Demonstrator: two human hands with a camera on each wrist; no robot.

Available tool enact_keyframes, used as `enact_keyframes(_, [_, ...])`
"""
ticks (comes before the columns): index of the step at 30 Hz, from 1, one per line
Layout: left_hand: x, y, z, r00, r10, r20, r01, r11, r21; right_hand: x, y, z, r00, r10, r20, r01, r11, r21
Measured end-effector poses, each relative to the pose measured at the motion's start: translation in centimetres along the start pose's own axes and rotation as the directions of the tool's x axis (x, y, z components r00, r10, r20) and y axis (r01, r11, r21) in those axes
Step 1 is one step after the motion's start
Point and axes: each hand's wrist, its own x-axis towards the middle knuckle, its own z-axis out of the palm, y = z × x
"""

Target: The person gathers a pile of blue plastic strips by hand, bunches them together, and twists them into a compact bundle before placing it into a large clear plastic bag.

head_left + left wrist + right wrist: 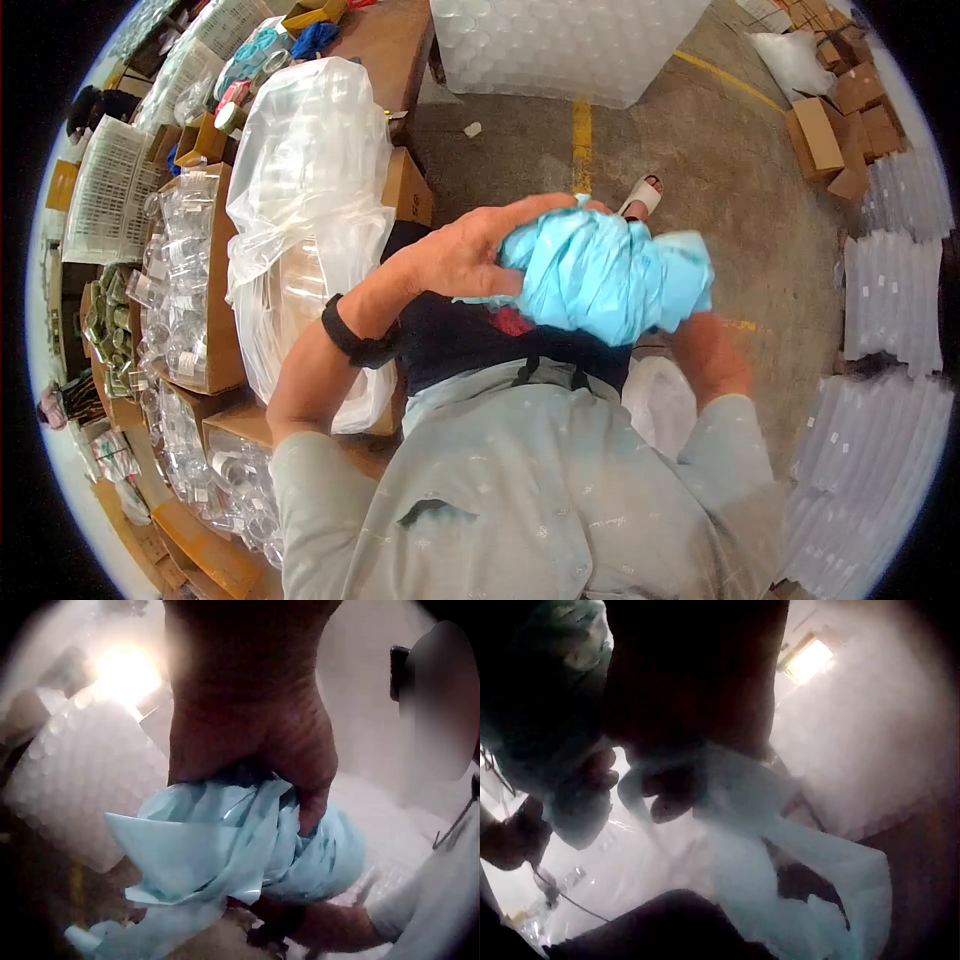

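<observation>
A crumpled bundle of light blue plastic film (590,272) is held in front of the body in the head view. The left hand (470,250) grips its left end, thumb below and fingers over the top. In the left wrist view the left hand (255,750) spans the wound bundle (322,859), and a loose flap hangs from it. Mostly behind the bundle in the head view is the right hand (695,335). The right wrist view shows the right hand (671,787) with curled fingers pinching a loose strip of the film (742,855).
Clear plastic containers (185,290) fill boxes on the left, beside a large translucent bag (310,150). A bubble-textured stack (560,45) stands ahead. Cardboard boxes (830,135) and stacked clear sheets (890,300) line the right. A sandalled foot (643,195) is on the concrete floor (520,150).
</observation>
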Motion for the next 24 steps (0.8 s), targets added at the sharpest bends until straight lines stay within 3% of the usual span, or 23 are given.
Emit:
enact_keyframes(2, [0.5,-1.0,0.1,0.998,0.017,-0.058,-0.017,1.000,0.000,-1.2,1.0,1.7,0.982,-0.115,-0.153,0.133,0.985,0.113])
enact_keyframes(5, [1.1,-2.3,0.7,0.990,0.010,-0.138,-0.015,0.999,-0.036,-1.9,2.5,4.5,0.941,-0.131,-0.311,0.226,0.929,0.295])
enact_keyframes(10, [1.2,-4.5,1.2,0.955,-0.188,-0.229,0.160,0.978,-0.136,-1.8,5.5,6.9,0.942,-0.037,-0.334,0.193,0.873,0.448])
enact_keyframes(12, [1.2,-5.4,0.8,0.937,-0.220,-0.270,0.206,0.975,-0.079,-1.5,7.5,5.3,1.000,-0.008,-0.013,0.008,1.000,-0.013])
enact_keyframes(13, [1.2,-5.9,0.6,0.917,-0.247,-0.312,0.252,0.967,-0.024,-1.5,7.9,5.5,1.000,-0.009,-0.014,0.008,1.000,-0.013])
enact_keyframes(15, [1.3,-6.8,0.4,0.900,-0.264,-0.346,0.281,0.960,0.000,-1.4,8.8,6.6,0.992,0.121,-0.043,-0.098,0.931,0.352])
enact_keyframes(17, [1.2,-7.9,0.7,0.878,-0.167,-0.449,0.260,0.953,0.155,-1.4,7.0,8.0,0.979,0.177,-0.099,-0.133,0.930,0.342])
enact_keyframes(19, [1.3,-8.2,0.7,0.873,-0.166,-0.458,0.286,0.936,0.206,-1.7,6.1,8.4,0.943,0.314,-0.108,-0.272,0.917,0.292])
enact_keyframes(21, [1.2,-8.8,0.5,0.809,-0.118,-0.577,0.464,0.729,0.503,-2.2,7.5,8.0,0.965,0.258,-0.058,-0.241,0.948,0.208])
enact_keyframes(23, [0.9,-9.2,0.3,0.781,-0.156,-0.605,0.527,0.685,0.503,-2.4,6.7,8.0,0.978,0.209,0.011,-0.208,0.970,0.122])
enact_keyframes(24, [0.6,-9.6,0.7,0.770,-0.167,-0.616,0.546,0.671,0.501,-2.6,6.0,7.5,0.973,0.226,-0.050,-0.230,0.968,-0.098])
